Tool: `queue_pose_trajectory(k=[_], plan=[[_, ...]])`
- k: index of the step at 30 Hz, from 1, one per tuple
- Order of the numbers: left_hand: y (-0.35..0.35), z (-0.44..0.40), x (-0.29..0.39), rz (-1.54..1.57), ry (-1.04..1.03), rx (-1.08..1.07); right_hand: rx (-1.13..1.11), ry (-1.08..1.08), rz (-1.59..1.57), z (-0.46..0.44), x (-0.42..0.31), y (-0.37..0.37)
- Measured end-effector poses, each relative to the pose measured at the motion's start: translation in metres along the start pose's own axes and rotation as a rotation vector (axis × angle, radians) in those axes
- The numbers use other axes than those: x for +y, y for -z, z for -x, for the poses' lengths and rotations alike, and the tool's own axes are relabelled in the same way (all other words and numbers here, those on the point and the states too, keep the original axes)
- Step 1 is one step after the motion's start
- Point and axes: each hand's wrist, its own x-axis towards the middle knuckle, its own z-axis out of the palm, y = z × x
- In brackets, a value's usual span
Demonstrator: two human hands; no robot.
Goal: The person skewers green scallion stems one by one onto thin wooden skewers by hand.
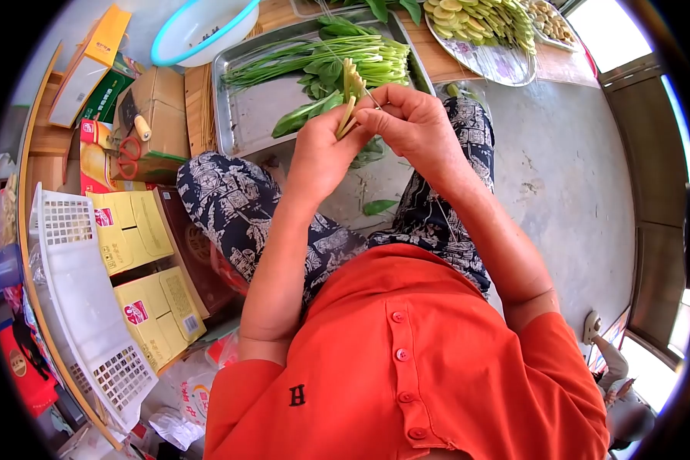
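My left hand (320, 149) is closed around a small bunch of leafy green stems (350, 83), their pale ends pointing up. Close against it, my right hand (414, 126) pinches thumb to finger on what looks like a thin strand (372, 100) beside the stems. Both hands are above my lap, at the near edge of a metal tray (241, 132). Long green stems with leaves (364, 57) lie in that tray, and a few loose leaves (307, 115) sit nearer to me. My fingers hide part of the bunch.
A blue-rimmed basin (199, 38) stands back left, and a plate of sliced pale-green vegetable (479, 31) back right. At left are a cardboard box (161, 103), a knife (134, 115), red-handled scissors (129, 157) and a white plastic basket (77, 268). A leaf (379, 207) lies on the floor.
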Motion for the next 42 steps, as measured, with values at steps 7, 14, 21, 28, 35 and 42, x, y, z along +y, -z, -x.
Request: queue_pose_trajectory(k=[7,14,21,28,35,42], plan=[[0.013,0.003,0.006,0.532,0.171,-0.127,0.002,-0.055,-0.041,-0.002,-0.001,0.009],[0.023,-0.002,0.001,0.651,0.144,0.048,0.006,-0.073,-0.018,0.011,-0.014,0.014],[0.045,-0.008,-0.004,0.829,0.112,0.061,-0.171,-0.173,0.015,0.041,-0.024,0.017],[0.043,-0.010,-0.002,0.845,0.111,0.068,-0.222,-0.192,0.050,0.043,-0.028,0.016],[0.043,-0.008,0.000,0.849,0.105,0.063,-0.227,-0.179,0.035,0.042,-0.025,0.015],[0.042,-0.007,0.000,0.858,0.103,0.081,-0.221,-0.181,0.083,0.042,-0.027,0.014]])
